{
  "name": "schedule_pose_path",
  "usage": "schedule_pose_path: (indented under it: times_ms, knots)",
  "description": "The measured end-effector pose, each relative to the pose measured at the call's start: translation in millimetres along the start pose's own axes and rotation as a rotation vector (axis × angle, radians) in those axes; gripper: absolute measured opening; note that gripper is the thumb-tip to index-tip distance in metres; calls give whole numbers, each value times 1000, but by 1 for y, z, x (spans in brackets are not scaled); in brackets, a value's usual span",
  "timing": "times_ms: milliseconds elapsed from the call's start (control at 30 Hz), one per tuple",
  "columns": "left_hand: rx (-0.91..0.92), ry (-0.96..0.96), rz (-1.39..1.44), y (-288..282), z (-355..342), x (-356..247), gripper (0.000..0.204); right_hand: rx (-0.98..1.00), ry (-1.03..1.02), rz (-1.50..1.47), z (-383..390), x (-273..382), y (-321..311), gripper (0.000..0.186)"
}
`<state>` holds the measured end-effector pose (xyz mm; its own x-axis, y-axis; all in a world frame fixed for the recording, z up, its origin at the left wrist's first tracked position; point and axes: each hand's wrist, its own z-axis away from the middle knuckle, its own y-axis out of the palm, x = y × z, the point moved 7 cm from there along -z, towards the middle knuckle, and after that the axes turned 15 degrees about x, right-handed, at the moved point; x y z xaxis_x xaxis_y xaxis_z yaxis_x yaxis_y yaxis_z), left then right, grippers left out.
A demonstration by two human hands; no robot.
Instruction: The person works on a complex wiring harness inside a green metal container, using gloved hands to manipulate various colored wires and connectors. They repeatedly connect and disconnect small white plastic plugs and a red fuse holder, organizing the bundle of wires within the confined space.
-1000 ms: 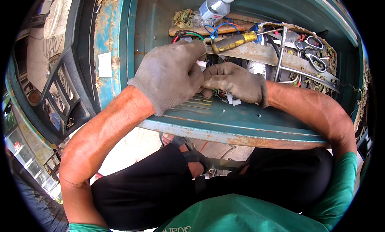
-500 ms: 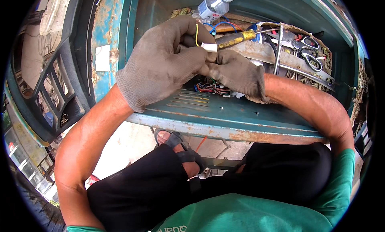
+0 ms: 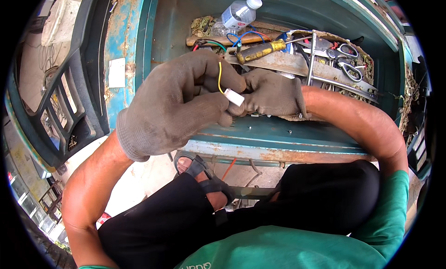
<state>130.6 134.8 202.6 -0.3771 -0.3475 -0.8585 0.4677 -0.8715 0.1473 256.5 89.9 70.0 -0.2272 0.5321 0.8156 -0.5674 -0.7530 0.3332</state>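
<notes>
A small white plastic wire connector (image 3: 233, 97), with a short yellow wire (image 3: 219, 77) curving up from one end, sits between my two gloved hands. Grey knit work gloves cover both. My left hand (image 3: 167, 99) has its thumb and forefinger closed about the wire end of the connector. From the other side, my right hand (image 3: 273, 93) pinches the connector's far end with bent fingers. Just beyond them lies a screwdriver (image 3: 261, 52) with a worn yellow and black handle. My gloves hide most of the loose wires below.
A green metal bin (image 3: 176, 25) with a rusty front edge surrounds the work. In it are a clear plastic bottle (image 3: 239, 14), scissors (image 3: 348, 62), a metal rod (image 3: 311, 57) and blue wires (image 3: 241, 38). Small metal bits lie near the edge. A black plastic frame (image 3: 69, 83) stands left.
Both hands have come nearer to me, the left also shifting left. The connector has moved down with them and tilted. More of the screwdriver and blue wires now shows.
</notes>
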Motion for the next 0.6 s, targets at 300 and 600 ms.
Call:
schedule_pose_path:
  times_ms: [300, 600]
  knots:
    - [-101, 46, -647, 12, -52, -40, 27, -114, 87, 465, 50, 18, 15, 30]
    - [-13, 44, -933, 30, -139, -23, 35, 48, -27, 688, 47, 19, 12, 29]
